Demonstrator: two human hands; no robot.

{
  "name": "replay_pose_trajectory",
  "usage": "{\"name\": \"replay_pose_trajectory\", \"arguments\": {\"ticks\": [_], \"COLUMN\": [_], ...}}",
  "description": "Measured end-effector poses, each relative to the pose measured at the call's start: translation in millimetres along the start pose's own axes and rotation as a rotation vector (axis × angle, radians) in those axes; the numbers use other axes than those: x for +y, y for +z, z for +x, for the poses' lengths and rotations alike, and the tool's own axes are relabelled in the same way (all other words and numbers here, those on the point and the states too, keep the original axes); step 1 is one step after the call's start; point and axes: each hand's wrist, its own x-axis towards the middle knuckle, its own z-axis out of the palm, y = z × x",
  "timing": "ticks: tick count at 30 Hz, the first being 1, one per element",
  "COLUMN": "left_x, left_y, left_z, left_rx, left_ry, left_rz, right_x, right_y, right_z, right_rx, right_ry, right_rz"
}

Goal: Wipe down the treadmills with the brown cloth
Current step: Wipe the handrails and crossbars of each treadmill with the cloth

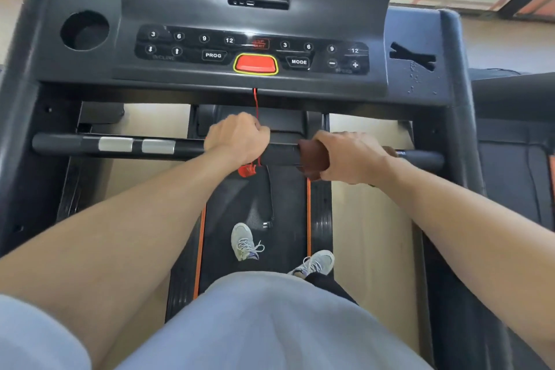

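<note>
The brown folded cloth (pixel 312 159) is wrapped over the black horizontal handlebar (pixel 186 149) of the black treadmill (pixel 420 93), and the right hand (pixel 351 156) has its grip curled down over both, so the cloth shows just to the left of that grip and a small edge peeks out at its right. The left hand (pixel 237 137) has its grip closed round the same bar, near the right one with a short bare stretch of bar between them. A thin red safety cord (pixel 256 105) hangs down just beside the left grip, on its right side, to a red clip (pixel 247 170) below it. Further left of the left grip, two silver metal sensor plates (pixel 136 145) sit on the bar. Above both grips lies the dark console panel (pixel 252 49) with numbered buttons and a red stop button ringed in yellow (pixel 256 64); a round cup holder (pixel 85 30) is to the upper left. Below the grips, two grey laced trainers (pixel 244 241) stand on the black belt with orange side stripes (pixel 234 219).
</note>
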Motion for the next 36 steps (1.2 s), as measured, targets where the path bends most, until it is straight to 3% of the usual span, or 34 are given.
{"name": "replay_pose_trajectory", "arguments": {"ticks": [6, 11, 15, 18, 25, 28, 32, 34, 36], "left_x": [1.5, 2.2, 2.9, 4.0, 4.6, 5.0, 4.5, 5.2, 4.9], "left_y": [5.6, 9.1, 7.5, 7.6, 5.5, 4.4, 4.3, 4.3, 4.5], "left_z": [2.6, 5.6, 3.8, 2.8, 8.0, 7.3, 6.1, 5.4, 4.9], "left_rx": [0.062, 0.089, 0.117, 0.146, 0.032, 0.024, 0.034, 0.040, 0.052], "left_ry": [-0.028, -0.079, -0.070, -0.049, -0.095, -0.102, -0.096, -0.085, -0.068], "left_rz": [0.048, 0.072, 0.062, 0.051, 0.062, 0.080, 0.092, 0.088, 0.082], "right_x": [86.0, 68.3, -22.7, -67.4, -17.2, 4.6, 8.6, 9.5, 7.6], "right_y": [-9.8, -5.6, 6.4, 13.8, 36.2, 37.3, -1.6, -21.6, -29.9], "right_z": [-48.7, -36.6, 13.4, 34.8, -0.6, -25.9, -15.3, 1.7, 13.5], "right_rx": [-0.070, -0.029, 0.063, 0.165, 0.337, 0.388, 0.149, -0.024, -0.052], "right_ry": [0.233, 0.114, -0.083, -0.119, -0.148, -0.209, -0.025, 0.027, 0.032], "right_rz": [-0.119, -0.087, -0.025, -0.051, -0.139, -0.034, 0.275, 0.297, 0.266]}}
